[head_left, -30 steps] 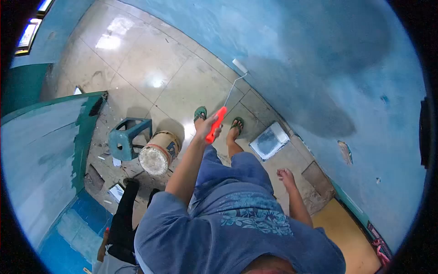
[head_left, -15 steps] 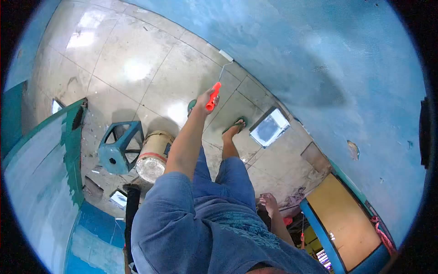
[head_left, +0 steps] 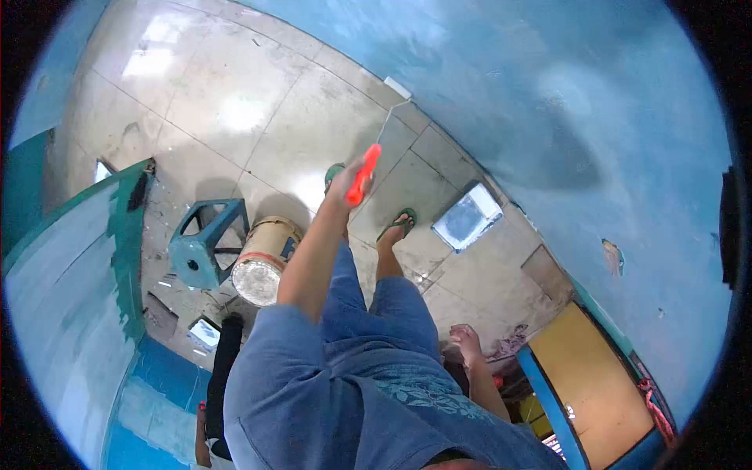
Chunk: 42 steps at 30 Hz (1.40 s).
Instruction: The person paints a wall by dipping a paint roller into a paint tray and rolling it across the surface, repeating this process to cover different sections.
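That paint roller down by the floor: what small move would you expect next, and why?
Probably a short stroke up the blue wall. The left hand grips the orange handle, and the paint roller sits at the wall's foot, where it meets the tiled floor.

Over the last second the left hand point(head_left: 348, 182) rose with the paint roller point(head_left: 374, 141), carrying its sleeve point(head_left: 398, 88) further up along the base of the blue wall point(head_left: 564, 117). The right hand point(head_left: 465, 339) dropped lower beside the hip.
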Tool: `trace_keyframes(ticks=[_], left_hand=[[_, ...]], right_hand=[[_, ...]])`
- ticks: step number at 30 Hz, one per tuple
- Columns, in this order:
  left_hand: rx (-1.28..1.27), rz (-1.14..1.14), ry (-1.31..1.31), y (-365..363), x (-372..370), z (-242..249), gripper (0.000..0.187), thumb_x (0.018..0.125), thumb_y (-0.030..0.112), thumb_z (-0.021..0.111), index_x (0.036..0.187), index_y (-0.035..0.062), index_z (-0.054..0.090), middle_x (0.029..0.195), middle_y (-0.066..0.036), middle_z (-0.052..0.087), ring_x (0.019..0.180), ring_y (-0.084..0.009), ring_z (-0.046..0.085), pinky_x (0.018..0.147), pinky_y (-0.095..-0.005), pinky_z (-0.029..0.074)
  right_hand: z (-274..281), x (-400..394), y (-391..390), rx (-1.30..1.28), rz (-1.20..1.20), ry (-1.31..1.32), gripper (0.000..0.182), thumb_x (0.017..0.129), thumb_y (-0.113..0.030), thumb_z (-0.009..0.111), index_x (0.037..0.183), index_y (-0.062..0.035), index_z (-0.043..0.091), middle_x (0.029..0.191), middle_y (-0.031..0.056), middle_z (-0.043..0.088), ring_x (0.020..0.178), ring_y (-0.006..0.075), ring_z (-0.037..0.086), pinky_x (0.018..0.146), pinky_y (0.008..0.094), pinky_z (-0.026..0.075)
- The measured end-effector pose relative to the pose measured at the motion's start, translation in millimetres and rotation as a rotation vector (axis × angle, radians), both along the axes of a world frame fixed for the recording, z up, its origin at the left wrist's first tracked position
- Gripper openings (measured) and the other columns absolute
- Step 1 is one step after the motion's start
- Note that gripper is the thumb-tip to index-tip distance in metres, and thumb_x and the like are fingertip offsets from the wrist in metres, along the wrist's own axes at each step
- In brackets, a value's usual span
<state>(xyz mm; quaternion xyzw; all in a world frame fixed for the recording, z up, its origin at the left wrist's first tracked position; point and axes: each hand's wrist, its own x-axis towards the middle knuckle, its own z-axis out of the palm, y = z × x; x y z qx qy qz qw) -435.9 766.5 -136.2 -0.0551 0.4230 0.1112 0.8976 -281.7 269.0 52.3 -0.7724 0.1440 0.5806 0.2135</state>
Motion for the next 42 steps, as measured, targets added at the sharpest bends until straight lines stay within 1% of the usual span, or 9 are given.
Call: trace_keyframes(ticks=[4, 7, 13, 19, 28, 32, 35, 38, 42], left_hand=[[0.096, -0.059, 0.013, -44, -54, 141, 0.046, 0.093, 0.033, 0.05, 0.134, 0.0171, 0.039, 0.076, -0.006, 0.052, 0.045, -0.0063, 0.044, 0.034, -0.0151, 0.035], [0.005, -0.013, -0.02, -57, -67, 174, 0.047, 0.092, 0.033, 0.05, 0.135, 0.0184, 0.038, 0.076, -0.005, 0.051, 0.045, -0.006, 0.043, 0.034, -0.0148, 0.034], [0.013, -0.056, 0.105, -30, -10, 36, 0.027, 0.091, 0.033, 0.052, 0.102, 0.0084, 0.047, 0.067, -0.005, 0.05, 0.043, -0.0068, 0.044, 0.035, -0.0168, 0.037], [-0.111, 0.024, 0.039, 18, 53, -79, 0.025, 0.093, 0.03, 0.05, 0.1, 0.0056, 0.047, 0.064, -0.004, 0.048, 0.044, -0.0079, 0.045, 0.038, -0.0177, 0.04], [-0.189, 0.025, 0.024, 27, 49, -86, 0.02, 0.093, 0.025, 0.047, 0.096, 0.0055, 0.045, 0.064, -0.003, 0.047, 0.047, -0.007, 0.046, 0.04, -0.0179, 0.041], [-0.188, 0.05, 0.03, 7, 43, -45, 0.027, 0.093, 0.027, 0.051, 0.102, 0.0028, 0.046, 0.068, -0.005, 0.05, 0.045, -0.0073, 0.046, 0.038, -0.0164, 0.041], [0.009, 0.001, 0.154, -32, 15, 54, 0.028, 0.09, 0.033, 0.055, 0.094, 0.0052, 0.053, 0.067, -0.004, 0.055, 0.042, -0.0073, 0.046, 0.034, -0.0167, 0.037], [-0.011, -0.037, 0.019, -58, -30, 169, 0.034, 0.093, 0.035, 0.049, 0.113, 0.0078, 0.049, 0.069, -0.004, 0.052, 0.04, -0.0066, 0.042, 0.031, -0.0169, 0.032], [0.035, -0.077, 0.076, -66, -43, 225, 0.035, 0.094, 0.034, 0.047, 0.119, 0.0094, 0.044, 0.071, -0.004, 0.051, 0.04, -0.0062, 0.04, 0.031, -0.0173, 0.031]], right_hand=[[-8, 16, -17, 0.028, 0.042, 0.003, 0.019, 0.09, -0.018, 0.048, 0.1, -0.0061, 0.058, 0.089, 0.0051, 0.062, 0.078, 0.0134, 0.059, 0.07, 0.0261, 0.046], [-12, 19, -17, 0.012, 0.007, 0.024, 0.02, 0.089, -0.015, 0.046, 0.102, -0.0053, 0.058, 0.09, 0.0063, 0.062, 0.077, 0.0143, 0.059, 0.07, 0.0262, 0.046], [-8, 23, -18, 0.047, -0.049, 0.006, 0.016, 0.09, -0.021, 0.049, 0.098, -0.0092, 0.057, 0.092, 0.0032, 0.063, 0.082, 0.0126, 0.059, 0.07, 0.0256, 0.045], [3, 2, -34, -0.016, -0.102, -0.008, 0.017, 0.09, -0.025, 0.053, 0.097, -0.0095, 0.057, 0.094, 0.0044, 0.063, 0.087, 0.0156, 0.061, 0.072, 0.0282, 0.048], [-12, -30, -52, -0.026, -0.166, -0.007, 0.023, 0.091, -0.026, 0.052, 0.097, -0.0048, 0.057, 0.088, 0.0067, 0.062, 0.074, 0.0154, 0.058, 0.063, 0.0274, 0.048], [-14, -20, -41, -0.047, -0.062, 0.043, 0.023, 0.09, -0.027, 0.051, 0.098, -0.0058, 0.057, 0.09, 0.0056, 0.062, 0.073, 0.0154, 0.057, 0.062, 0.0273, 0.047], [-3, -10, -16, -0.049, -0.161, 0.106, 0.018, 0.089, -0.017, 0.049, 0.098, -0.0053, 0.058, 0.09, 0.0075, 0.06, 0.076, 0.0157, 0.059, 0.065, 0.0272, 0.048], [0, 1, -5, -0.094, -0.031, 0.048, 0.016, 0.089, -0.018, 0.048, 0.097, -0.0083, 0.058, 0.089, 0.003, 0.061, 0.08, 0.0135, 0.058, 0.073, 0.0288, 0.046], [-15, 15, -20, 0.05, -0.034, 0.014, 0.015, 0.09, -0.017, 0.047, 0.096, -0.009, 0.058, 0.091, 0.0033, 0.061, 0.084, 0.0129, 0.058, 0.073, 0.0283, 0.046]])
